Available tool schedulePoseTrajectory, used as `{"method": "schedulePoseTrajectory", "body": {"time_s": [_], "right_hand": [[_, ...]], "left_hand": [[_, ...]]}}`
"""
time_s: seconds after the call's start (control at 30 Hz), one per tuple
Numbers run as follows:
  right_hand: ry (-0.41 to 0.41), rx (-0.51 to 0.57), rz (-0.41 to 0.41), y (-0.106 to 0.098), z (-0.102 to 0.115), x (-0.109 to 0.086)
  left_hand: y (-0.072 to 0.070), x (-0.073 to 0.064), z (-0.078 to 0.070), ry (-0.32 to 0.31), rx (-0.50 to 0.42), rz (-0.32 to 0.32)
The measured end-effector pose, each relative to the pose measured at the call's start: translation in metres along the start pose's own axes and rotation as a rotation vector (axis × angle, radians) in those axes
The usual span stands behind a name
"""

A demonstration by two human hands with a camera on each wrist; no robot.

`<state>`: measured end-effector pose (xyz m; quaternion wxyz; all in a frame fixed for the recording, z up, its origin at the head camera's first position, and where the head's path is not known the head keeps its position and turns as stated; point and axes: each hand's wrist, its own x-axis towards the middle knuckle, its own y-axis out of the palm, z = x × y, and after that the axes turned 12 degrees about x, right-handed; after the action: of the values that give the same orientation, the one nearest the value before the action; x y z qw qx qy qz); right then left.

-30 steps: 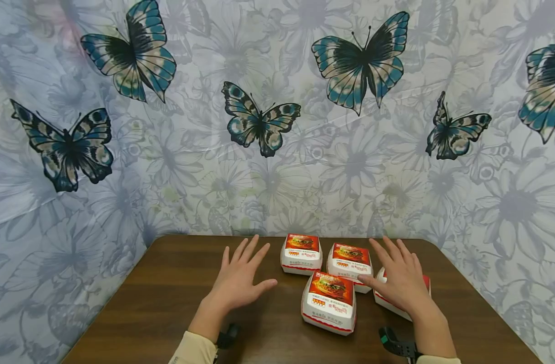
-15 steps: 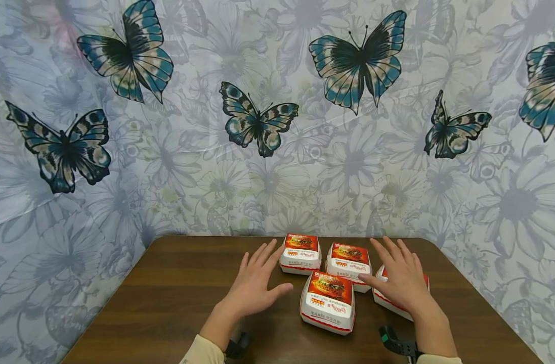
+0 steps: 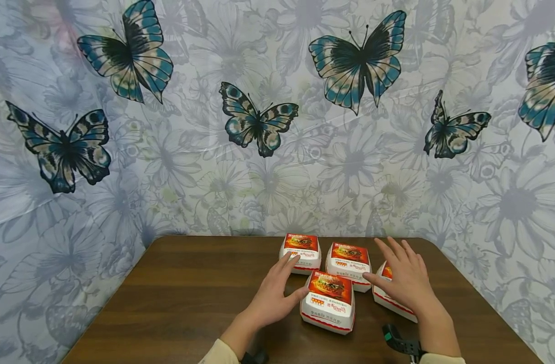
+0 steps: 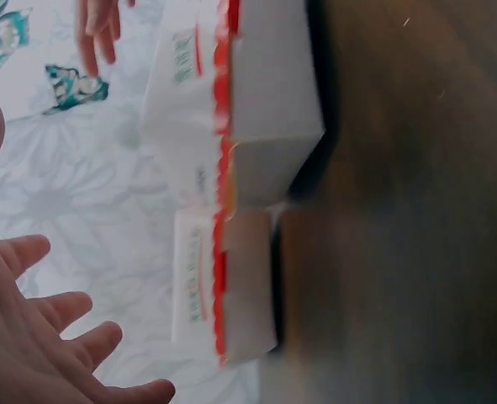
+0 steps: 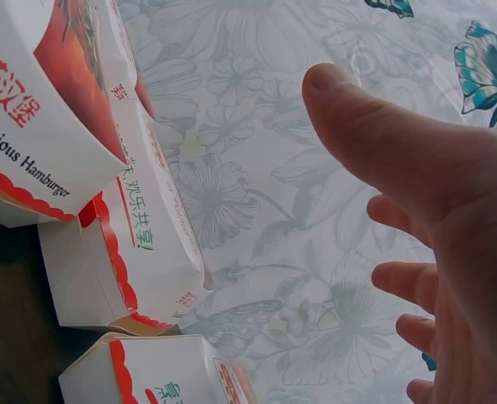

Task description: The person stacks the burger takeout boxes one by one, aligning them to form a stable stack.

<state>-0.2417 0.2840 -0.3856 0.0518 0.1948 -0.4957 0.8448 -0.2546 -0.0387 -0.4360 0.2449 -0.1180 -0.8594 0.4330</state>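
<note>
Several white hamburger boxes with red burger-print lids stand grouped on the table. My left hand (image 3: 274,292), fingers spread, is beside the front box (image 3: 327,309); its thumb tip is at that box's left edge. Its fingertips overlap the back left box (image 3: 299,243) in the head view. My right hand (image 3: 407,279), fingers extended and apart, hovers over the right box (image 3: 390,302) and partly hides it. The right thumb overlaps the edge of the middle box (image 3: 347,255). In the right wrist view, the right hand (image 5: 450,219) holds nothing and shows space between it and the boxes.
The brown wooden table (image 3: 168,303) extends left of the boxes and along their right side. Behind its far edge hangs a pale floral backdrop (image 3: 190,192) with butterflies. A black wrist device (image 3: 400,341) sits by the right wrist.
My left hand has moved rightward, from the table left of the boxes to the front box's side. The right hand has shifted slightly right. The boxes stay in place.
</note>
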Motion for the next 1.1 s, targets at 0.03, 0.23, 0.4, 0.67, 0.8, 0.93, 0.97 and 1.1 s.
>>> {"method": "schedulePoseTrajectory", "body": {"time_s": [0.03,0.23,0.4,0.67,0.8,0.93,0.97,1.1], "right_hand": [[0.000,0.002,-0.001,0.000,0.000,0.000],[0.001,0.006,-0.002,-0.001,-0.001,-0.001],[0.013,0.006,0.011,-0.001,-0.006,-0.001],[0.031,-0.018,-0.002,-0.005,-0.021,-0.004],[0.035,-0.014,-0.007,-0.005,-0.027,-0.006],[0.046,0.008,-0.006,-0.004,-0.033,-0.008],[0.050,0.012,-0.005,-0.004,-0.035,-0.008],[0.075,0.027,0.009,-0.003,-0.040,-0.008]], "left_hand": [[0.003,0.000,0.000,-0.003,-0.036,0.018],[0.018,-0.003,-0.007,-0.022,-0.211,0.147],[0.024,-0.005,-0.012,-0.001,-0.161,0.175],[0.030,-0.007,-0.015,0.007,-0.149,0.226],[0.031,-0.009,-0.015,-0.023,-0.162,0.258],[0.031,-0.010,-0.017,-0.032,-0.149,0.280],[0.031,-0.010,-0.017,-0.033,-0.145,0.281],[0.030,-0.011,-0.018,-0.033,-0.124,0.277]]}}
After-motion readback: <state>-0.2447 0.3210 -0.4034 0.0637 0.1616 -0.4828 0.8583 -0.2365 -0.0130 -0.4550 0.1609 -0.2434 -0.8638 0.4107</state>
